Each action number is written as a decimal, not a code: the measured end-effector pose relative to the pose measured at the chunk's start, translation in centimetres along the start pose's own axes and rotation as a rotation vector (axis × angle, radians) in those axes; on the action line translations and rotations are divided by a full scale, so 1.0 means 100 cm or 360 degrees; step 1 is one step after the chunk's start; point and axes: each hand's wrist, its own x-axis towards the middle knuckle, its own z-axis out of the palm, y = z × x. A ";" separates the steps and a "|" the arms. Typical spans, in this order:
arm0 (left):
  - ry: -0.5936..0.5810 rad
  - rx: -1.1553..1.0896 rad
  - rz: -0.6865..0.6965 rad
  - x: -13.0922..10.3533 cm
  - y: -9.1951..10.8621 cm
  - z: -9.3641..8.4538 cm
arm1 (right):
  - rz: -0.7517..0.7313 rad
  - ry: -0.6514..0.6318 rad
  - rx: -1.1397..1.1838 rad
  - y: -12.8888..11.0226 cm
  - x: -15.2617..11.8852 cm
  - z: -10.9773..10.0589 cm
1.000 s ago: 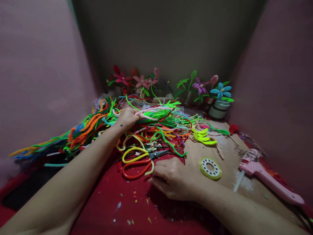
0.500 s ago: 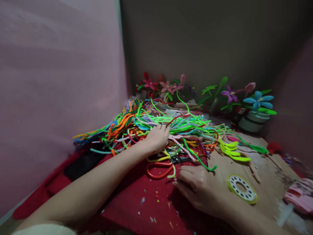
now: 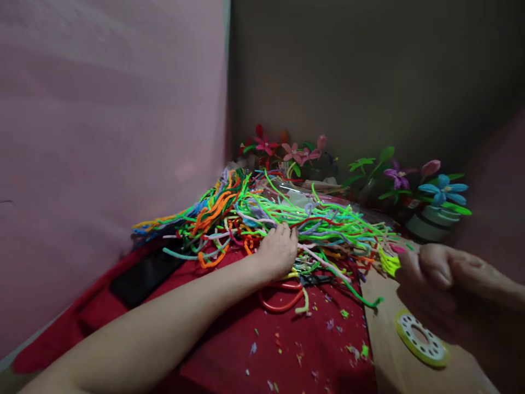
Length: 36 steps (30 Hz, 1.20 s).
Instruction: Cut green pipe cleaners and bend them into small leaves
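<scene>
My left hand [image 3: 279,251] reaches into the front of a heap of colourful pipe cleaners [image 3: 328,221]. Its fingers are curled down among the stems, and their tips are hidden, so what they hold cannot be made out. My right hand [image 3: 435,273] is raised at the right, over the brown board, with fingers curled; anything inside them is hidden. Just below my left hand lie scissors with red handles [image 3: 283,307], partly covered by the stems. Yellow-green looped pieces [image 3: 388,262] lie left of my right hand. A yellow tape roll with a white core [image 3: 420,336] rests below it.
A dark phone [image 3: 143,276] lies on the red cloth [image 3: 229,350] at left. Behind the heap stand pipe-cleaner flowers [image 3: 291,152] and a pale pot [image 3: 432,221] with a blue flower [image 3: 443,190]. Small fuzzy scraps dot the cloth. A pink wall rises at left.
My right hand has moved up and right from beside the scissors to above the board. My left hand stays at the heap. The view has shifted, so the scene sits a little lower and further right.
</scene>
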 end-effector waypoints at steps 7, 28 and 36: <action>0.0087 -0.0075 -0.0023 0.001 0.002 0.007 | -0.0458 0.0123 -0.1788 -0.009 0.133 0.054; -0.0132 -0.0429 -0.0429 0.014 -0.024 -0.005 | -0.0825 0.0269 -0.1653 0.014 0.274 0.074; -0.0095 -0.0532 -0.0411 0.017 -0.023 0.009 | -0.1906 0.0812 -0.0128 -0.091 0.218 0.038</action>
